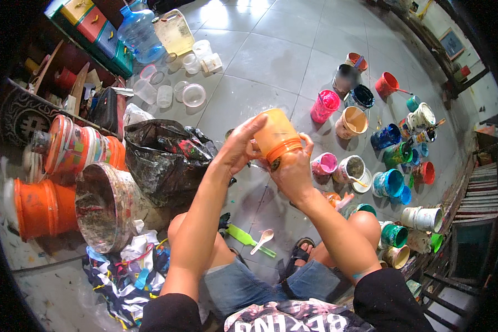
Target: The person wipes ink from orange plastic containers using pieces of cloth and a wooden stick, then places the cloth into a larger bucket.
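Observation:
Between both hands I hold a tilted orange plastic jar (273, 131) over the floor, in front of my knees. My left hand (239, 145) grips its left side, with the thumb up along the wall. Fingers of my right hand (294, 176) curl round the ridged band at the lower end; what lies inside the palm is hidden. Below, on the floor between my feet, are a bright green flat-bladed tool (241, 235) and a white plastic spoon (263, 240).
Several open paint pots, such as a pink one (325, 105) and a blue one (389, 182), spread to the right. At left are a black plastic bag (163, 166), a crusted bucket (102, 207) and cloth scraps (133, 276). Clear cups (193, 95) and a water jug (139, 34) stand farther off.

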Available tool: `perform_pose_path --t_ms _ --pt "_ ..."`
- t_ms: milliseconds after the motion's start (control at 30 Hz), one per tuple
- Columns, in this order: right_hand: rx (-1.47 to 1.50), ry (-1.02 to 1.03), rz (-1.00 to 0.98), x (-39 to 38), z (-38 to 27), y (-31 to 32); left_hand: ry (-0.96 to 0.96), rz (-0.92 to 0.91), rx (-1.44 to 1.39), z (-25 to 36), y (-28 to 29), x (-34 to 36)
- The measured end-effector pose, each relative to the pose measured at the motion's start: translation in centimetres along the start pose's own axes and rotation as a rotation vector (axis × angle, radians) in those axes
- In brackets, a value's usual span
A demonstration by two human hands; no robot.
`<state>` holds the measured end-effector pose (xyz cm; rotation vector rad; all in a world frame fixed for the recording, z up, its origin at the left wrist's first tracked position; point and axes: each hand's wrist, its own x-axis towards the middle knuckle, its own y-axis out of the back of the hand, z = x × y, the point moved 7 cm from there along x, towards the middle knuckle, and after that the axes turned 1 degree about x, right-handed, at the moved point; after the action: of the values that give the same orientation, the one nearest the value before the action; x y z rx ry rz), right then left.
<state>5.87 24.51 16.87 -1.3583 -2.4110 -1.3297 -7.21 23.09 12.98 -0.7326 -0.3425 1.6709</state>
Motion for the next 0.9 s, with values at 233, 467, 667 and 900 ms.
perform_pose_path --t_ms 233,467,667,900 --pt "0.044 -0.088 -0.019 -2.1 0.8 -3.3 0.055 0.164 -0.271 -3.9 2.0 1.5" --pt "1.038 -0.639 0.003 -2.1 1.4 -2.8 0.089 0.044 -0.385 -4.1 0.7 2.1" --pt "1.67 -0.827 0.011 -0.3 -0.9 -1.9 -0.13 -0.159 -0.473 -1.6 -1.4 1.0" --pt "0.598 -0.315 -0.007 1.4 1.4 0.8 -0.019 -0.089 -0.072 -0.2 1.2 1.8"
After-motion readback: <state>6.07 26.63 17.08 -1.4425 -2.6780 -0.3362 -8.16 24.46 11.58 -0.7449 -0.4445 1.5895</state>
